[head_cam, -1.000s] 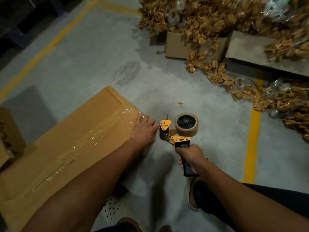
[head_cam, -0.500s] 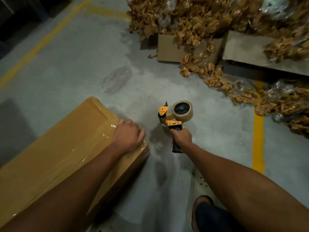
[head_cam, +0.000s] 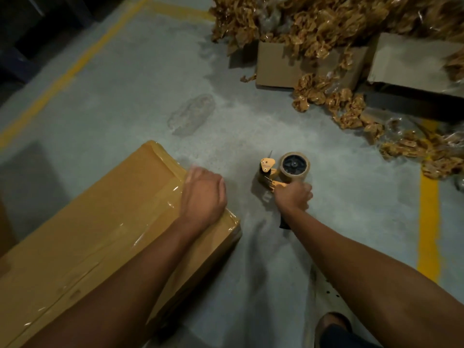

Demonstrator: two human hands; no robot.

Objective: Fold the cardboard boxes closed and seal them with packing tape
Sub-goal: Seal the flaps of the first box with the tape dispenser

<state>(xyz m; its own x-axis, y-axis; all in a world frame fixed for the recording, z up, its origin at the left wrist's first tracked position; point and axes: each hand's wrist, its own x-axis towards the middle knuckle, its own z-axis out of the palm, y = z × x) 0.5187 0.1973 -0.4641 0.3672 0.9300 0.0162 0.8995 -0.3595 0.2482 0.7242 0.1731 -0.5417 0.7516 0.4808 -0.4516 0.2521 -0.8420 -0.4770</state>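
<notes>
A long closed cardboard box [head_cam: 95, 237] lies on the floor at the lower left, with glossy clear tape along its top seam and over its far end. My left hand [head_cam: 203, 193] rests on that far end with fingers loosely bent; it is blurred. To its right, my right hand [head_cam: 292, 195] grips the black handle of an orange tape dispenser [head_cam: 270, 173]. The dispenser carries a brown tape roll [head_cam: 294, 165] and hangs just above the floor, apart from the box.
Heaps of crumpled brown packing paper [head_cam: 334, 23] and open cardboard boxes [head_cam: 281, 66] fill the back right. Yellow floor lines run at the left [head_cam: 70, 71] and right [head_cam: 428, 222]. My shoe [head_cam: 331, 327] shows at the bottom right. Bare concrete lies between.
My left hand slid from the box's end edge onto its top corner and curled. My right hand carried the dispenser away from the box end. The view shifted as my head moved.
</notes>
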